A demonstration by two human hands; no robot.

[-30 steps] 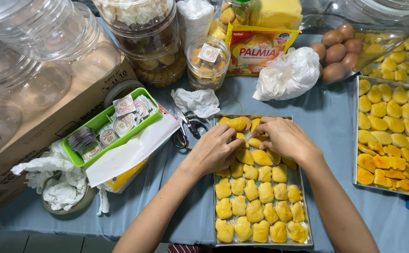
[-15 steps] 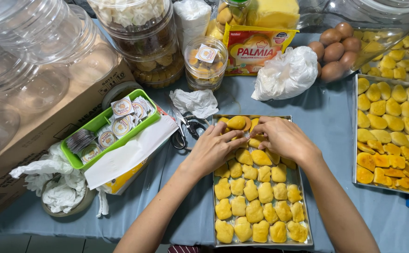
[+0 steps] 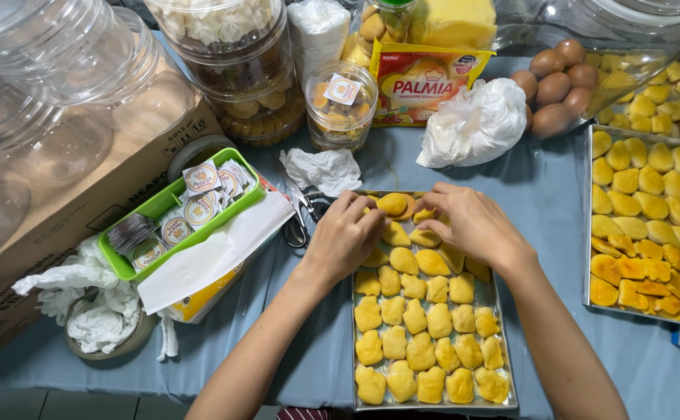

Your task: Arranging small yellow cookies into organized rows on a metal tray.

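Yellow dough pieces (image 3: 425, 327) fill a shallow metal tray (image 3: 511, 389) at the near centre of the blue cloth-covered table (image 3: 542, 202), set in close rows that almost touch, which uses the whole sheet. Both hands work at the tray's far edge, where the rows are incomplete. The left hand (image 3: 344, 237) curls its fingers down onto the pieces at the far left corner; the right hand (image 3: 472, 222) does the same just beside it. Between their fingertips lies one rounded golden piece (image 3: 393, 204). Whether either hand pinches it or only touches it cannot be told.

A second tray (image 3: 591, 225) of similar pieces, darker along its near rows, sits at the right edge. Brown eggs (image 3: 558, 78) lie far right, touching a crumpled white plastic bag (image 3: 472, 124).

Packaging: a yellow sachet (image 3: 425, 82) with a red oval mark stands far centre. A small clear round jar (image 3: 342, 105) with a square label on its lid stands left of it. A green tray (image 3: 169, 206) at the left holds round printed stickers, resting against a brown cardboard box (image 3: 52, 225). Scissors (image 3: 301, 218) lie between the green tray and the metal tray.
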